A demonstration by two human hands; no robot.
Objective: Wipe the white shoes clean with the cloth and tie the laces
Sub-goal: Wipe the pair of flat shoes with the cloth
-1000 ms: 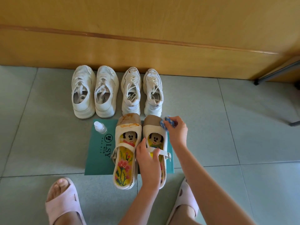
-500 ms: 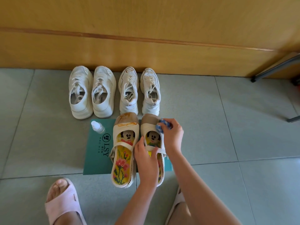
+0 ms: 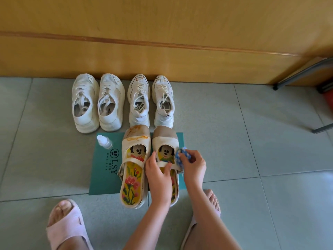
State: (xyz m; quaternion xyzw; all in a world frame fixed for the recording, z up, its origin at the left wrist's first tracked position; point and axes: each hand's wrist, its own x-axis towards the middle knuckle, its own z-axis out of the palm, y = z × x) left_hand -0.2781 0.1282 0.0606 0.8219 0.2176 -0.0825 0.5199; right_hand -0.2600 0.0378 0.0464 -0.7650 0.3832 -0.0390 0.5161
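Two cream strap shoes with cartoon insoles stand side by side on a green card (image 3: 102, 170). My left hand (image 3: 159, 179) grips the right strap shoe (image 3: 164, 139) over its strap and inner side. My right hand (image 3: 193, 166) holds a bunched blue-and-white cloth (image 3: 181, 156) against that shoe's outer upper edge. The left strap shoe (image 3: 135, 159) has brown stains on its toe. Behind them, by the wall, stand two pairs of white laced sneakers: the left pair (image 3: 98, 102) and the right pair (image 3: 150, 101), with loose laces.
A small clear dropper bottle (image 3: 104, 141) stands on the green card's far left corner. A wooden wall panel (image 3: 162, 51) runs behind the sneakers. Dark metal furniture legs (image 3: 302, 73) stand at the right. My feet in pink slippers (image 3: 66, 226) rest on the grey tiles.
My right hand with the cloth has slid from the right strap shoe's toe back along its outer edge toward the strap. My left hand stays on that shoe.
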